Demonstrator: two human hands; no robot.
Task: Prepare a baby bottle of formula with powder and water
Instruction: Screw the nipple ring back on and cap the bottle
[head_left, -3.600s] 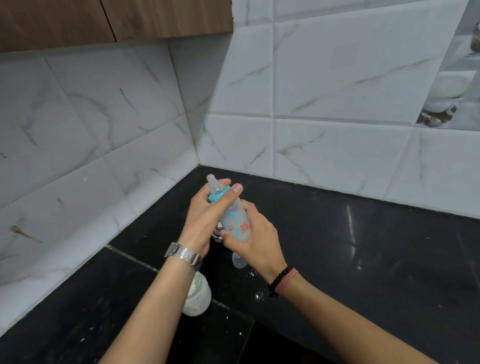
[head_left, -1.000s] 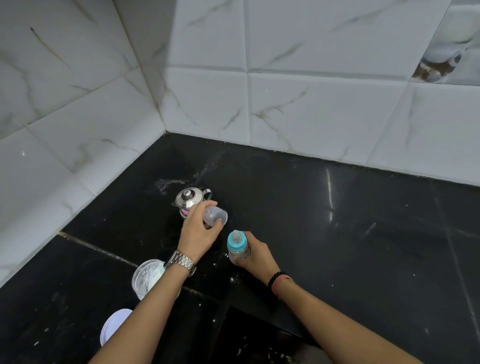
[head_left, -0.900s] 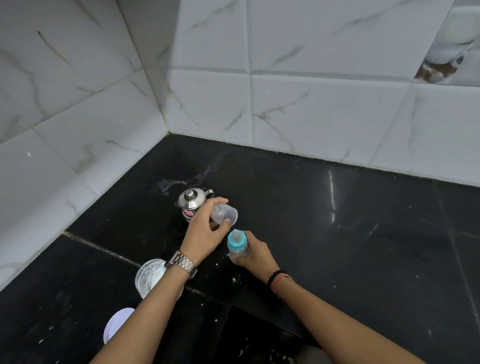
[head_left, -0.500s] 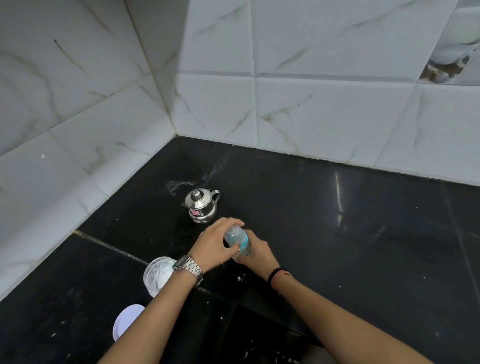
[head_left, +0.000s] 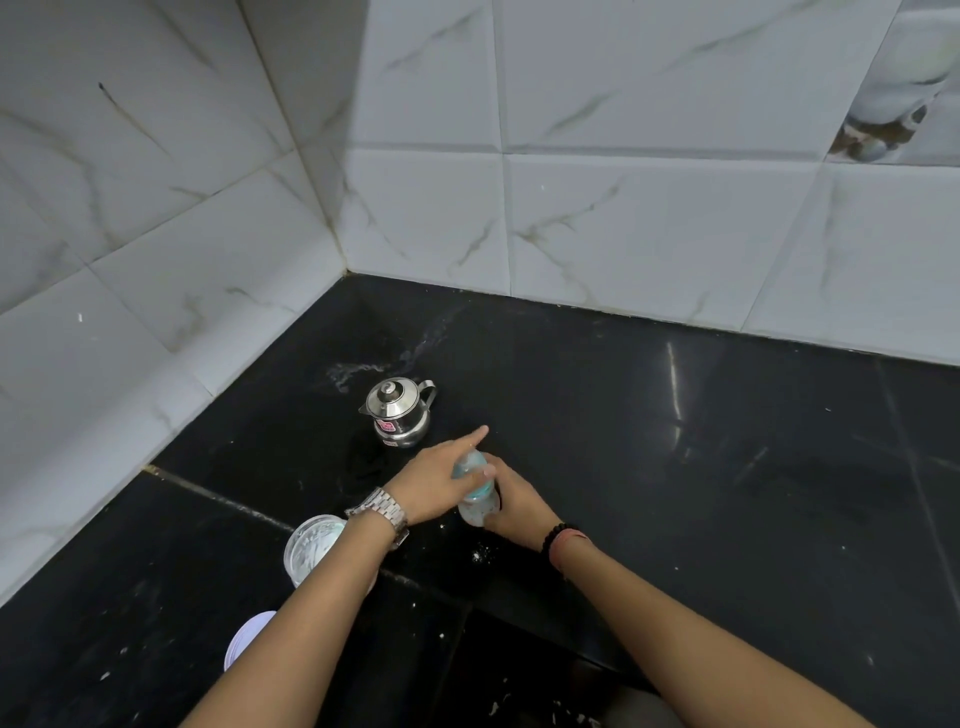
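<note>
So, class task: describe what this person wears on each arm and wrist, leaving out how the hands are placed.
Both forearms are bare, with no sleeves in view. The left wrist carries a silver metal link watch. The right wrist has a black beaded bracelet beside a thin pinkish-red thread band.

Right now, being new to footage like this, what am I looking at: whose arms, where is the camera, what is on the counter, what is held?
There is no machine: a person wears a camera on the head, looking down at their own arms. The right hand steadies a baby bottle on the black counter; the left hand presses its clear cap on top. Nearby stand a small steel pot, an open powder jar and its lid. White powder specks lie around.
</note>
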